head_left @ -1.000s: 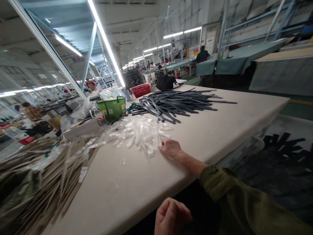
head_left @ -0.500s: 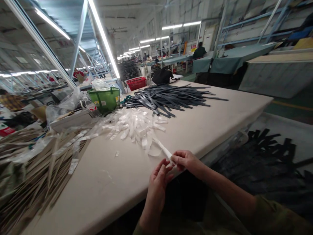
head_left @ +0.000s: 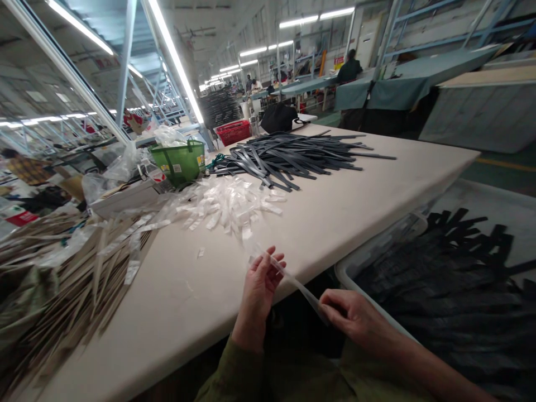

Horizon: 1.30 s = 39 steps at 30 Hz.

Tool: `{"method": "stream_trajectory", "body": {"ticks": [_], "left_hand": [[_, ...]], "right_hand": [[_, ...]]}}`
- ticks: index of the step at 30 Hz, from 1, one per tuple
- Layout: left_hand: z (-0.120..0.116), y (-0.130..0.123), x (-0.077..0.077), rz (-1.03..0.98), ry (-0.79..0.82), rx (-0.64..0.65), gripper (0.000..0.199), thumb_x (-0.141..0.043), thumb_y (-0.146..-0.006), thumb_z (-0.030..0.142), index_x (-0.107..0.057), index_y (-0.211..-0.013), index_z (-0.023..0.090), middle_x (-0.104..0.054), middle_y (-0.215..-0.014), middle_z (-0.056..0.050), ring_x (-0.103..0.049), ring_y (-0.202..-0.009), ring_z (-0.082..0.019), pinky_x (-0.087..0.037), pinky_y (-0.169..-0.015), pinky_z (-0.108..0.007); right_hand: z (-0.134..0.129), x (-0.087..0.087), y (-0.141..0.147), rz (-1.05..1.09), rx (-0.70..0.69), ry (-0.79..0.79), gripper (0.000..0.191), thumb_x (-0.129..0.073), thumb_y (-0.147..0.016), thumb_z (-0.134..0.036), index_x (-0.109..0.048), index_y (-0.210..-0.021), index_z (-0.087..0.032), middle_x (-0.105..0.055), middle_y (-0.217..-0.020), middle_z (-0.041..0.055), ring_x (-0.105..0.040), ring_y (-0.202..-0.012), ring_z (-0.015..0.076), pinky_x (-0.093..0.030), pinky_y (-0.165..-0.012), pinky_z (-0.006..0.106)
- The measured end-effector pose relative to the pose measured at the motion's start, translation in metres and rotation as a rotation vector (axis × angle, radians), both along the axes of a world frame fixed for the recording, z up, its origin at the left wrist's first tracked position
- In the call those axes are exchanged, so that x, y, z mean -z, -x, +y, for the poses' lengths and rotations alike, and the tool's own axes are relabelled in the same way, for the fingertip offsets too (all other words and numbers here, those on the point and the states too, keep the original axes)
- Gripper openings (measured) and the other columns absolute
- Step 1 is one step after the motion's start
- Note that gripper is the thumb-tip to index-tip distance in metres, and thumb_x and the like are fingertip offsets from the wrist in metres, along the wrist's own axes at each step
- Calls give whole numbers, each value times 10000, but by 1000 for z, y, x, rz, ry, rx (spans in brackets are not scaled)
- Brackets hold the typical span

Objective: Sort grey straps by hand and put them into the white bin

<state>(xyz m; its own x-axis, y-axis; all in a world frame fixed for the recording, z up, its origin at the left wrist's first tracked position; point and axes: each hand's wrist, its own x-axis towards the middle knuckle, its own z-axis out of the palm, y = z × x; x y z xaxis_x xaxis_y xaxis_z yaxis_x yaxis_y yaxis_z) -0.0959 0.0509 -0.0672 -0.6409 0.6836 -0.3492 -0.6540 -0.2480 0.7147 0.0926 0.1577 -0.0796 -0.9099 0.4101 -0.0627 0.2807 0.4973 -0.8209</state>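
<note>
Head view. Left hand (head_left: 260, 285) at the near table (head_left: 377, 190) edge, 1 clear strip (head_left: 302, 288) held between thumb and fingers, other fingers loosely spread. Right hand (head_left: 355, 318) beyond the edge, pinching the same strip tightly near its lower end. Strip runs in a slant between the 2 hands, over the edge. Past the left hand it blurs; whether it touches the white pile (head_left: 234, 204) is hard to say.

Pile lies on the table, beyond the left hand. Behind it, dark straps (head_left: 297, 153) heaped; green basket (head_left: 180, 162) to the left of them. Brown strips (head_left: 92, 285) spread at far left. Bin (head_left: 349, 283) of black pieces (head_left: 444, 285) beside the table, at right.
</note>
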Motion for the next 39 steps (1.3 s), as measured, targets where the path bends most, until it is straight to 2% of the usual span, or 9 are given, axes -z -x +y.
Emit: {"method": "stream_trajectory", "body": {"ticks": [6,12,15,18,21,25,29,35,39], "left_hand": [[-17,25,-21,13,-141,-190,269,-780,-785,299,-717,-1014,171,-748,-920,-43,-695,-803,-106,-548,-775,-203],[-35,44,-45,20,-189,-310,139,-656,-893,271,-750,-931,176,-769,-876,-43,-705,-772,-97,-547,-737,-171],[-42,35,-51,186,-174,-307,213,-689,-866,358,-757,-979,191,-777,-907,-51,-714,-778,-130,-552,-733,-206],[-44,11,-53,562,-39,-162,320,-641,-896,445,-746,-1088,211,-763,-1065,-80,-701,-973,-203,-532,-883,-298],[-41,-17,-53,1044,79,84,288,-544,-963,368,-732,-1150,257,-678,-1285,-77,-546,-1276,-257,-383,-1108,-404],[-36,-44,-51,1446,39,294,307,-534,-949,263,-706,-1195,331,-577,-1418,-51,-372,-1423,-296,-338,-1138,-506],[-36,-55,-41,1796,64,371,352,-611,-899,239,-692,-1213,374,-536,-1463,-33,-359,-1426,-335,-341,-1131,-518],[-38,-58,-23,2122,191,245,286,-641,-904,265,-717,-1139,410,-606,-1379,10,-454,-1344,-317,-345,-1125,-506],[-42,-59,-16,2119,101,168,436,-673,-872,203,-649,-1255,411,-618,-1361,9,-472,-1335,-294,-326,-1160,-473]], "right_hand": [[35,6,-37,-72,148,-217,335,-421,-931,-417,-591,-719,-222,-624,-676,15,-610,-655,201,-431,-613,295],[62,15,-63,-224,271,-275,334,-418,-888,-455,-620,-716,-252,-676,-677,36,-652,-658,244,-452,-599,336],[60,19,-67,-178,300,-275,285,-470,-875,-463,-669,-818,-267,-715,-804,50,-671,-723,257,-484,-643,358],[43,10,-61,74,389,-270,271,-557,-857,-462,-684,-1004,-273,-698,-1100,78,-668,-929,274,-506,-815,385],[15,-10,-46,207,263,28,339,-526,-909,-522,-705,-987,-246,-697,-1061,90,-656,-924,255,-504,-842,370],[-19,-24,-16,81,-88,812,589,-398,-929,-667,-748,-891,-194,-693,-737,73,-639,-676,200,-500,-644,302],[-29,-22,9,175,2,1292,346,-662,-812,-585,-741,-868,-253,-671,-710,11,-586,-583,136,-465,-554,230],[-21,-33,27,229,-127,1279,255,-754,-787,-356,-749,-984,-195,-713,-969,45,-639,-871,175,-494,-747,245],[-11,-39,39,244,-89,1232,239,-819,-705,-315,-731,-838,-136,-697,-785,24,-600,-666,108,-440,-585,183]]}}
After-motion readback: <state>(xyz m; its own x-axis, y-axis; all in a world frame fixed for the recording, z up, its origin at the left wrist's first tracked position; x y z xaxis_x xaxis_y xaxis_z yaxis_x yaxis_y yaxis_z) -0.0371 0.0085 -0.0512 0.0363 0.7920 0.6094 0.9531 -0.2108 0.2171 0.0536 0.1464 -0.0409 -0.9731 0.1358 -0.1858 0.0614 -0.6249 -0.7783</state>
